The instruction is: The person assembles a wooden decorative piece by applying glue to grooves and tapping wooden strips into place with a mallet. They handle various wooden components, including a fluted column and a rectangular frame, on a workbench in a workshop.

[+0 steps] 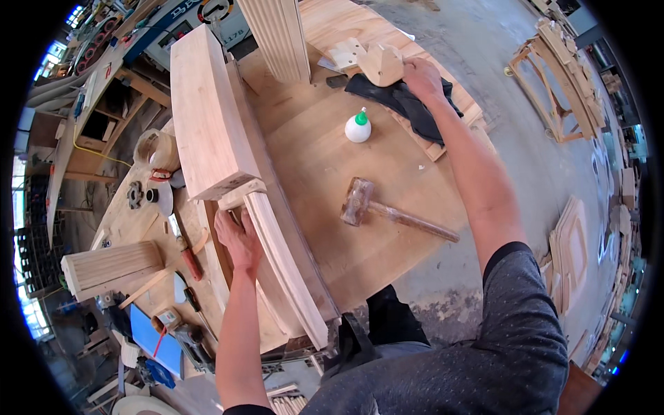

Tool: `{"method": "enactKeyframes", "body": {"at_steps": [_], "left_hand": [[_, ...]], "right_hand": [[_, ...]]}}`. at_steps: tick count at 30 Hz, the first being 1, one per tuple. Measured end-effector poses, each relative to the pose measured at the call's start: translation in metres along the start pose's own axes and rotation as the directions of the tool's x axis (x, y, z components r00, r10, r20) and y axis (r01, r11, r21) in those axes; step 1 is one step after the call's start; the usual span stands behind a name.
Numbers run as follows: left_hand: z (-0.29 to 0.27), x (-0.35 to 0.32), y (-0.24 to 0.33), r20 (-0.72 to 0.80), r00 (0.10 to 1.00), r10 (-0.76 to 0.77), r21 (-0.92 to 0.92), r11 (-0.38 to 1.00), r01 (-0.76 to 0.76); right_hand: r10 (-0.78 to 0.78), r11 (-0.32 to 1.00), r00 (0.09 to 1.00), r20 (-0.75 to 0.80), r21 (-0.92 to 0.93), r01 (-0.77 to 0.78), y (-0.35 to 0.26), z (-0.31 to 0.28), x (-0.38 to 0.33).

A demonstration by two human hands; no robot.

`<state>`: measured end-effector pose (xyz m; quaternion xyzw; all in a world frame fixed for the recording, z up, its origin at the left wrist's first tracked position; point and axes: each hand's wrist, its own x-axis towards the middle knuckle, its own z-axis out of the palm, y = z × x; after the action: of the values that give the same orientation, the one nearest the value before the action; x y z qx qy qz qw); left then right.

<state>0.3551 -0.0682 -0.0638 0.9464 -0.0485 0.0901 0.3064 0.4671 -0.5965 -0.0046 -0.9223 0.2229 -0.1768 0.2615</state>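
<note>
My left hand (pixel 240 242) is closed at the near end of a long pale wooden beam (pixel 214 117), its fingers curled against the grooved wooden moulding (pixel 283 270). That moulding runs from the beam toward me, and a small wooden end piece (pixel 241 194) sits where the two meet. Stretched out to the far right, my right hand (pixel 423 79) grips the side of a small shaped wooden block (pixel 381 64). Beneath the block lies a dark cloth (pixel 415 111). A wooden mallet (pixel 357 202) rests on the workbench (pixel 311 152), nearer me than a white glue bottle with a green cap (pixel 358 128).
A fluted wooden post (pixel 277 41) stands at the back, and another fluted piece (pixel 114 266) lies at left. A red-handled chisel (pixel 188 259), a screwdriver (pixel 191 299) and a tape roll (pixel 153 149) are on the left side. A wooden frame (pixel 557 86) stands on the floor at right.
</note>
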Motion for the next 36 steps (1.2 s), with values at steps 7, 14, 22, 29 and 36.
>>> {"method": "enactKeyframes", "body": {"at_steps": [7,14,22,29,36], "left_hand": [[0.000,0.003,0.003,-0.094,0.993,0.067,-0.029,0.997,-0.070],[-0.002,-0.006,0.009,0.029,0.995,-0.095,-0.097,0.990,0.097],[0.011,0.004,-0.016,-0.041,0.999,-0.019,0.013,1.000,0.020],[0.007,0.001,-0.019,-0.010,0.999,0.042,0.013,0.999,-0.041],[0.000,-0.001,0.006,0.030,0.996,-0.082,-0.132,0.988,0.085]], "right_hand": [[0.233,0.400,0.940,0.251,0.856,-0.328,0.006,-0.071,-0.137],[-0.131,0.460,0.941,0.311,0.860,-0.220,-0.062,-0.147,-0.374],[-0.311,0.602,0.726,0.613,0.718,-0.349,-0.146,-0.125,-0.516],[-0.247,0.632,0.770,0.588,0.700,-0.332,-0.167,-0.089,-0.546],[-0.148,0.671,0.766,0.625,0.633,-0.387,-0.172,-0.091,-0.523]]}}
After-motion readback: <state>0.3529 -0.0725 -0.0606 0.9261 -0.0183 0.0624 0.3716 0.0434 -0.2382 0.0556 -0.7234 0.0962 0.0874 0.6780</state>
